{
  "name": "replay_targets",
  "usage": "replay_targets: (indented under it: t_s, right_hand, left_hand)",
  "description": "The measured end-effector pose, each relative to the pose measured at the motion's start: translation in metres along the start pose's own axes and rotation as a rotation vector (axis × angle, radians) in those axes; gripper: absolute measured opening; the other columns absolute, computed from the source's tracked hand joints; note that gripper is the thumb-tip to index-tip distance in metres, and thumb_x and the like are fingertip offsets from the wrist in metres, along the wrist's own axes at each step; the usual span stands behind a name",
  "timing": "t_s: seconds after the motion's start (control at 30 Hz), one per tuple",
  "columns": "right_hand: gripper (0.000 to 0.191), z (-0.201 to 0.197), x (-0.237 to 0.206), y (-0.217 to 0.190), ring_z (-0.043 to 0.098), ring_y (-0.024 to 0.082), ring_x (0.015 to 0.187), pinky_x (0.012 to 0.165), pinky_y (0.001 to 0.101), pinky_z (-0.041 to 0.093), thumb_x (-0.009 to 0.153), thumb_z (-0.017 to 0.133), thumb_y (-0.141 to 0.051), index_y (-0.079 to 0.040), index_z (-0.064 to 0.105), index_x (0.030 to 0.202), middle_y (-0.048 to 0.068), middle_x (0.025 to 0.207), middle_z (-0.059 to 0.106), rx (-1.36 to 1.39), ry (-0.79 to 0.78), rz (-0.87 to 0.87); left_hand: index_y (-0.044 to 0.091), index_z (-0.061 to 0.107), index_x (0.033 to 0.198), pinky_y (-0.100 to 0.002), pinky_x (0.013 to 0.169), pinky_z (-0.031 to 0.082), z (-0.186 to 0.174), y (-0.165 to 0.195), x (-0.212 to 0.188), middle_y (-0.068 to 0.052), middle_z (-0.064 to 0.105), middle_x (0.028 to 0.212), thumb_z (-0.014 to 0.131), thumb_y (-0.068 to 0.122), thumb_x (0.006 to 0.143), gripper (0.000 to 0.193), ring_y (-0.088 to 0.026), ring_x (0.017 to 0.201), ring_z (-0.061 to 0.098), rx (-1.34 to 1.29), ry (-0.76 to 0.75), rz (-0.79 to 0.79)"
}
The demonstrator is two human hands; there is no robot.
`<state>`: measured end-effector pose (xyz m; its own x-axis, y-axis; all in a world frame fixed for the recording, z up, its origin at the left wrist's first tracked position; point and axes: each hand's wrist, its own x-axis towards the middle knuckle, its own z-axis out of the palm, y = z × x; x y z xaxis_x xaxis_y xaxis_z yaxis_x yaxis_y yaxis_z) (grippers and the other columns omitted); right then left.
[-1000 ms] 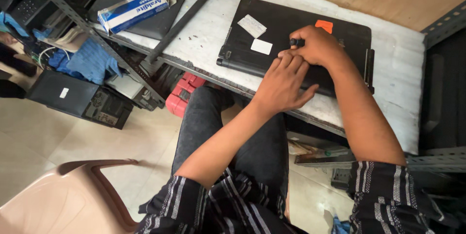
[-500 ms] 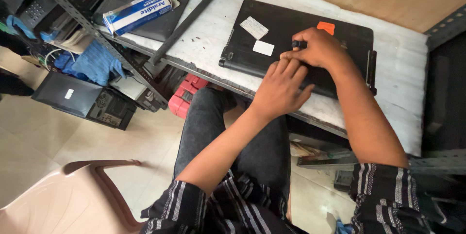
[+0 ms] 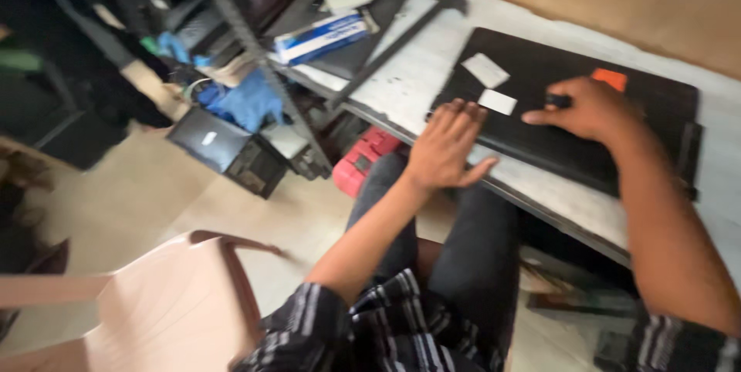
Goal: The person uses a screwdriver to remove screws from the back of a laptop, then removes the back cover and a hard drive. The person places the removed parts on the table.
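A pale plastic chair stands at lower left, a blue-and-white box above it on the white worktop. The left hand, fingers spread flat, rests at the near edge of the flat black laptop lying on that worktop. The right hand pinches a small dark object against the laptop's underside.
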<state>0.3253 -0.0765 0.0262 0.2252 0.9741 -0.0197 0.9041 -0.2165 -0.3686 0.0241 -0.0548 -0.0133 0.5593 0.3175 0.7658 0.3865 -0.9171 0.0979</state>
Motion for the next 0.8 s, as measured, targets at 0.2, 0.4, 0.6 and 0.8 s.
replay_targets:
  t_s: [0.2,0.4,0.6,0.8]
  right_hand:
    - [0.061,-0.004,0.003,0.012,0.068,0.025,0.081,0.077,0.0399,0.053,0.068,0.088,-0.054,-0.004,0.070,0.096,0.011,0.087,0.071,0.005,-0.064,0.001]
    - [0.054,-0.006,-0.001,0.013,0.063,0.020,0.076,0.072,0.0360,0.050,0.068,0.090,-0.047,-0.003,0.072,0.092,0.007,0.079,0.071,0.118,-0.074,0.004]
    - [0.059,0.002,0.002,0.018,0.064,0.024,0.077,0.071,0.0403,0.052,0.070,0.090,-0.050,-0.001,0.072,0.097,0.012,0.084,0.070,0.035,-0.062,0.031]
    - [0.066,-0.010,-0.015,0.003,0.068,0.029,0.092,0.079,0.0435,0.053,0.070,0.088,-0.057,-0.008,0.074,0.111,0.014,0.095,0.072,-0.045,0.022,-0.095]
  left_hand:
    - [-0.003,0.063,0.132,-0.047,0.115,0.042,0.004,0.000,0.002,-0.019,0.064,0.132,0.066,0.050,0.089,0.067,-0.038,0.128,0.058,0.014,0.034,-0.024]
    - [0.000,0.067,0.126,-0.045,0.110,0.044,0.001,0.003,0.002,-0.016,0.067,0.128,0.066,0.048,0.088,0.062,-0.034,0.123,0.061,0.053,0.052,-0.030]
    - [0.001,0.068,0.125,-0.044,0.106,0.045,0.004,0.001,0.001,-0.015,0.067,0.126,0.069,0.046,0.089,0.058,-0.034,0.121,0.061,0.018,0.087,-0.028]
    - [0.001,0.067,0.125,-0.045,0.103,0.045,0.008,-0.004,-0.002,-0.013,0.065,0.121,0.071,0.041,0.088,0.055,-0.034,0.119,0.060,-0.055,0.089,-0.020]
